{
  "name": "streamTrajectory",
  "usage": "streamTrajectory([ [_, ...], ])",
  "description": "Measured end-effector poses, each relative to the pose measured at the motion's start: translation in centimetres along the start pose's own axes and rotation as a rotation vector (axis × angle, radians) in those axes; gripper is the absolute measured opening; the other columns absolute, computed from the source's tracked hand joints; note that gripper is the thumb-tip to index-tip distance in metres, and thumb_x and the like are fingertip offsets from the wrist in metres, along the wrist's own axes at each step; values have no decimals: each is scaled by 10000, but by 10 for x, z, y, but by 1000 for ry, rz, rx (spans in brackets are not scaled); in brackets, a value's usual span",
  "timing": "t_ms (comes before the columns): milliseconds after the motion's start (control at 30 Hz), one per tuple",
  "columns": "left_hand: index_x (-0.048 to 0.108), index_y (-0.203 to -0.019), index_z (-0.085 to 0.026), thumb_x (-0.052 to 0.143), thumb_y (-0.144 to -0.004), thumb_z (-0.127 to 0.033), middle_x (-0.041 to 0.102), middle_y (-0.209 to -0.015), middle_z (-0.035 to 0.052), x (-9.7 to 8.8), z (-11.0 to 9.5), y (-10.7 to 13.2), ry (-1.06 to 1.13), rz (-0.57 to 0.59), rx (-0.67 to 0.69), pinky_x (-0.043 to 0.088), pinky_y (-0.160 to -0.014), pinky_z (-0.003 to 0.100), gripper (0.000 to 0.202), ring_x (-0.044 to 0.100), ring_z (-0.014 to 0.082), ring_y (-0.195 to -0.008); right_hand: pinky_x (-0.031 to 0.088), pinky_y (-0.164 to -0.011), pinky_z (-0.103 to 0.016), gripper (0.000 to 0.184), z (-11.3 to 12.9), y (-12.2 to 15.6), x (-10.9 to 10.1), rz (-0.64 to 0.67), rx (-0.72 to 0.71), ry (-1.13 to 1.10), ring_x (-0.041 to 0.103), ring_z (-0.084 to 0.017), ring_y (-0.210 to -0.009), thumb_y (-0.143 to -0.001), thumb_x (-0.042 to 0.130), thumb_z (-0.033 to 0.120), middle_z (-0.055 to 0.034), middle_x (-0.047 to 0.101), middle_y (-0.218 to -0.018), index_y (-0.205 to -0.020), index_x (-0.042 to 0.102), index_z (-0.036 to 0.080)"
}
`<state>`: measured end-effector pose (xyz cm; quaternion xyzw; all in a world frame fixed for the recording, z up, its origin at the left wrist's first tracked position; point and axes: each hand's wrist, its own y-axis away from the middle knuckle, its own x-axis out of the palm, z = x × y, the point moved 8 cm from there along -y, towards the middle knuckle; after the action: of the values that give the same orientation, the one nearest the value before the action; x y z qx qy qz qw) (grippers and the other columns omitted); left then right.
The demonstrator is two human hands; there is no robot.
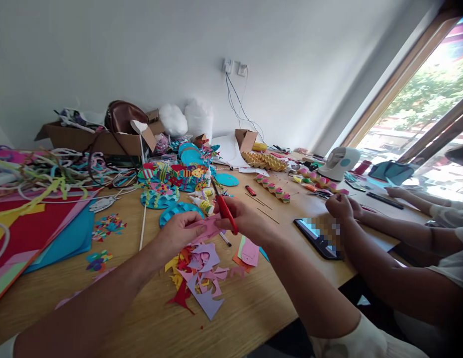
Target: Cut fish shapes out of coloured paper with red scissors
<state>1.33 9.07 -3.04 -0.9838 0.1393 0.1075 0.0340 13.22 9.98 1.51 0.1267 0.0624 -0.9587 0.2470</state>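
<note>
My left hand (181, 231) pinches a piece of pink paper (206, 229) above the table. In my right hand (241, 219) is a pair of scissors with red handles (227, 215), its dark blades pointing up and away from me; my right fingers also reach the paper's edge. Below both hands lies a heap of cut scraps (207, 263) in purple, pink, red, orange and yellow. Beside it, to the right, rests a small stack of coloured paper pieces (249, 251) with a drawn outline on the pink top one. A pen (226, 239) lies partly hidden under my hands.
Large coloured sheets (59, 238) cover the table's left side, near small cut pieces (108, 226). Blue paper crafts (160, 194), glue bottles (203, 204) and egg-carton strips (272, 188) stand further back. At right are a tablet (317, 238) and other people's hands (341, 208).
</note>
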Motion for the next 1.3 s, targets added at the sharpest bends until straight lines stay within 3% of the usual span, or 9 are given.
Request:
streamTrajectory([
  [100, 491, -613, -187, 628, -657, -427, 431, -572, -66, -14, -5, 4, -4, -59, 20, 290, -523, 232, 280, 394, 99, -540, 366, -547, -215, 253, -1, -7, 7, -17, -24, -42, 439, -90, -569, -576, 723, 199, 80, 487, -633, -695, 500, 188],
  [233, 486, -615, -190, 619, -681, -407, 457, -596, -59, -21, -8, 12, 29, -66, -3, 319, -535, 234, 264, 423, 106, -561, 377, -551, -223, 290, -5, -17, 7, -53, -63, -134, 459, -96, -574, -562, 751, 221, 73, 500, -646, -723, 512, 190],
  [400, 583, -706, -185, 668, -643, -365, 601, -709, -14, -17, -4, 12, 55, 43, -64, 434, -646, 291, 209, 570, 176, -700, 377, -538, -236, 234, -6, -23, 4, -250, -196, -56, 457, -119, -585, -626, 703, 259, 60, 484, -641, -720, 495, 208],
  [500, 635, -816, -181, 717, -618, -356, 661, -809, 11, -17, -3, 10, 146, 109, -78, 467, -685, 310, 276, 605, 196, -763, 402, -559, -247, 191, -5, -23, 9, -333, -241, 1, 480, -135, -614, -659, 663, 265, 43, 501, -668, -715, 486, 219],
  [633, 674, -844, -176, 707, -648, -415, 659, -769, 3, -30, -6, 8, 187, 25, -51, 443, -656, 284, 311, 579, 162, -692, 411, -570, -251, 160, -2, -25, 19, -347, -263, -24, 483, -135, -609, -669, 643, 259, 43, 503, -659, -722, 498, 216],
  [833, 672, -788, -163, 730, -567, -390, 623, -653, -16, -42, -7, 8, 209, -156, -126, 391, -557, 256, 322, 528, 134, -569, 428, -609, -267, 232, -2, -26, 18, -423, -269, -210, 510, -148, -645, -640, 691, 316, 27, 543, -699, -755, 517, 215],
  [967, 667, -737, -167, 698, -596, -399, 617, -642, -11, -42, -14, 8, 166, -148, -78, 407, -583, 270, 273, 540, 150, -597, 423, -600, -264, 256, -7, -27, 25, -366, -222, -292, 511, -146, -631, -618, 716, 320, 33, 536, -677, -744, 519, 217],
  [1133, 679, -794, -165, 711, -592, -392, 622, -647, -28, -36, -14, 9, 117, -94, -94, 401, -572, 253, 306, 535, 142, -596, 387, -542, -235, 271, -5, -23, 25, -404, -242, -367, 456, -114, -567, -594, 736, 290, 52, 499, -659, -731, 516, 212],
  [1300, 669, -700, -167, 749, -559, -344, 633, -603, -24, -40, -11, 13, 234, -181, -125, 432, -585, 251, 240, 569, 152, -595, 331, -480, -224, 240, -12, -19, 31, -396, -198, -290, 427, -114, -539, -701, 669, 372, 54, 461, -620, -755, 508, 202],
])
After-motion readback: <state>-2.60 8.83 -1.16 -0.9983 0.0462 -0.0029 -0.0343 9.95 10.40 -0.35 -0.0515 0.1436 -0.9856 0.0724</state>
